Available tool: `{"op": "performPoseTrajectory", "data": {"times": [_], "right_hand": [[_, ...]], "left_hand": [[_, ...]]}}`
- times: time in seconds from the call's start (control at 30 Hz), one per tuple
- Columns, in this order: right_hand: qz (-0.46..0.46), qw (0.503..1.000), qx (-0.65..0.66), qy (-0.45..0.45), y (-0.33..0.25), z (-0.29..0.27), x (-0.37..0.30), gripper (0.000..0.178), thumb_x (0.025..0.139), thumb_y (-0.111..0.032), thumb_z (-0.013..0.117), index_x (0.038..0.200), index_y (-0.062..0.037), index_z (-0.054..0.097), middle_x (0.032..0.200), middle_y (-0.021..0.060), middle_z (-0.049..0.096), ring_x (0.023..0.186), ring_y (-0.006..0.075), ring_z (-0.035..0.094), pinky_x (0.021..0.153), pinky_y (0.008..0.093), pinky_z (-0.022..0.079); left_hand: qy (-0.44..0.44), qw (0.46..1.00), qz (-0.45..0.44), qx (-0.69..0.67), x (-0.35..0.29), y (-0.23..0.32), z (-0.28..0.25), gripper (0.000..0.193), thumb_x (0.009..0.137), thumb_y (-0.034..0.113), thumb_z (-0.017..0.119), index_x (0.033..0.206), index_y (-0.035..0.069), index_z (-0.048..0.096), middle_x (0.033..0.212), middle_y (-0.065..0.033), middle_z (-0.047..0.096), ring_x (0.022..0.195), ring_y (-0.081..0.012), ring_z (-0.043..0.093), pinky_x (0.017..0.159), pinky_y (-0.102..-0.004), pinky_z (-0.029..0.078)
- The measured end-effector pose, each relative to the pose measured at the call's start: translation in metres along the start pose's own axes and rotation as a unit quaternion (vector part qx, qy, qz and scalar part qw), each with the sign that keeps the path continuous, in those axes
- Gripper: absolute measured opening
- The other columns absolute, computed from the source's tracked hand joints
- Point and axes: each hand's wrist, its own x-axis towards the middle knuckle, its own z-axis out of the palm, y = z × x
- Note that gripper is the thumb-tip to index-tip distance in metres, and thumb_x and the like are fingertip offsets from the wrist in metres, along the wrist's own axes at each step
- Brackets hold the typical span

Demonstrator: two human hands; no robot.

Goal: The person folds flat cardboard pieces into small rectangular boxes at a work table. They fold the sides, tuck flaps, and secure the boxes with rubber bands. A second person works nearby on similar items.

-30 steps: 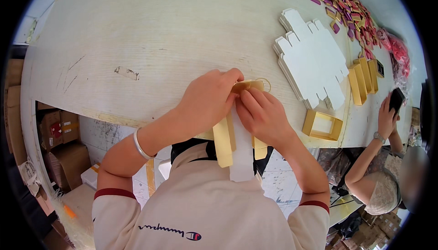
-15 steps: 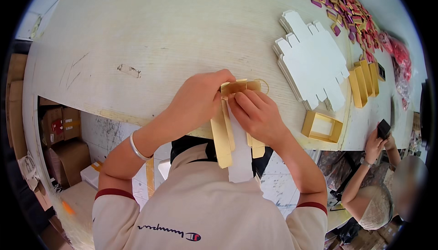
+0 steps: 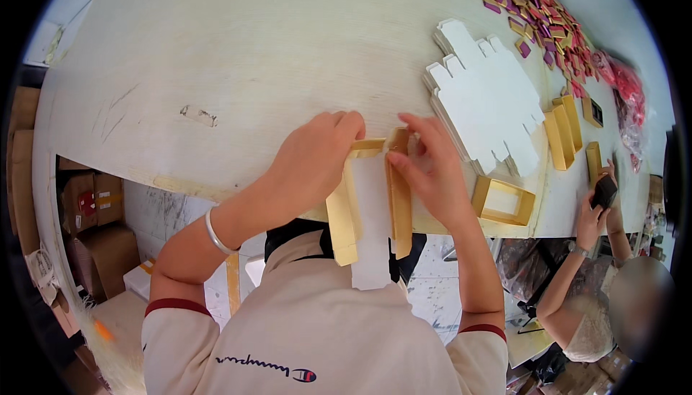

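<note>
A half-folded cardboard box [image 3: 372, 207], with a white base strip and gold side walls, juts over the table's near edge toward my body. My left hand [image 3: 311, 156] is closed on its far left corner, fingers bent over the gold edge. At the far right corner, my right hand [image 3: 434, 168] grips the right gold wall between thumb and fingers, its index finger raised. Both side walls stand partly up, and a short gold wall spans the far end between my hands. The near end lies flat as a white flap. My left fingertips are partly hidden.
White flat box blanks [image 3: 486, 99] lie stacked beyond my right hand. A folded gold box [image 3: 503, 202] sits near the table edge, with more gold boxes [image 3: 561, 134] farther right. Small purple, red and gold pieces [image 3: 551, 24] are heaped at the far right. A co-worker's hands [image 3: 595, 211] hold a dark object.
My right hand has shifted right and spread its fingers, and the box's right wall now stands more upright. One gold box at right has moved near the co-worker's hands.
</note>
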Motion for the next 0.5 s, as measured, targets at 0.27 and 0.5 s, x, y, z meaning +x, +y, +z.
{"op": "performPoseTrajectory", "data": {"times": [0.27, 0.5], "right_hand": [[0.007, 0.999, 0.039, -0.019, 0.006, 0.025, 0.000, 0.027, 0.074, 0.009, 0.056, 0.097, -0.0045, 0.050, 0.092, 0.0128, 0.052, 0.080, 0.0302, 0.057, 0.066, 0.0370, 0.045], [0.124, 0.985, 0.116, -0.008, -0.015, 0.028, -0.002, 0.034, 0.073, 0.013, 0.054, 0.105, -0.0003, 0.052, 0.088, 0.0120, 0.051, 0.071, 0.0260, 0.057, 0.063, 0.0322, 0.048]], "left_hand": [[0.067, 0.994, 0.079, 0.031, -0.003, -0.001, 0.010, 0.014, 0.077, -0.004, 0.056, 0.086, 0.005, 0.051, 0.078, -0.0083, 0.054, 0.073, -0.0262, 0.054, 0.059, -0.0366, 0.046], [0.096, 0.989, 0.107, 0.042, -0.008, -0.002, 0.015, 0.014, 0.074, -0.005, 0.058, 0.082, 0.005, 0.052, 0.075, -0.0064, 0.053, 0.072, -0.0253, 0.052, 0.058, -0.0365, 0.045]]}}
